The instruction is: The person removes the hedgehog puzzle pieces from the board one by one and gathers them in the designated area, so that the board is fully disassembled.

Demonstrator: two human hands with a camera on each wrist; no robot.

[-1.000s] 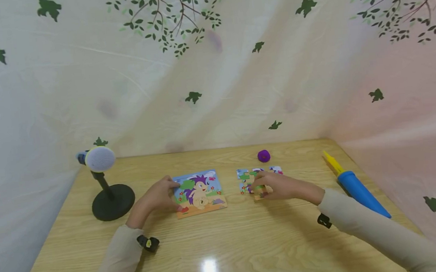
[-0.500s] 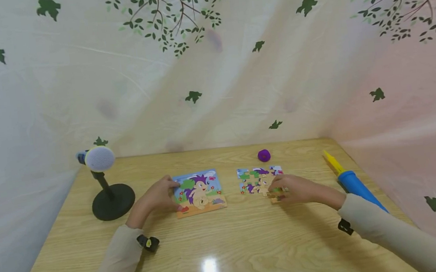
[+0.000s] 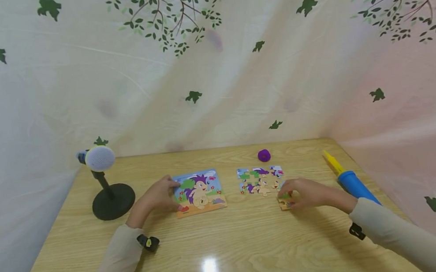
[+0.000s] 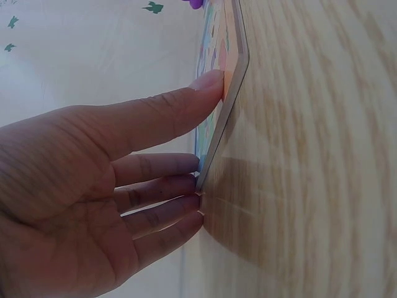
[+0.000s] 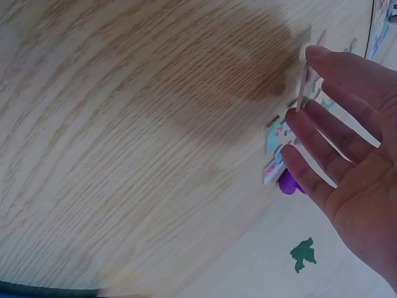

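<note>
At the left edge of a picture board (image 3: 200, 193) showing a purple-haired hedgehog, my left hand (image 3: 159, 196) rests with the thumb on its face. In the left wrist view the fingers (image 4: 164, 208) are fairly straight, tips right at the board's edge. My right hand (image 3: 303, 194) pinches a puzzle piece (image 3: 285, 203), green and orange, just in front of a partly joined jigsaw (image 3: 261, 184). Seen edge-on in the right wrist view, that puzzle piece (image 5: 303, 87) stands between thumb and fingers.
A purple knob-like object (image 3: 264, 155) lies behind the jigsaw. On the left stands a black round-based stand (image 3: 113, 202) with a pale disc on top. A blue and yellow pump-like tube (image 3: 357, 188) lies at right, partly behind the right sleeve. A printed curtain (image 3: 213, 87) backs the table.
My right hand has moved right and toward the front with the puzzle piece, away from the jigsaw, uncovering more of it. The left hand and the picture board have stayed put.
</note>
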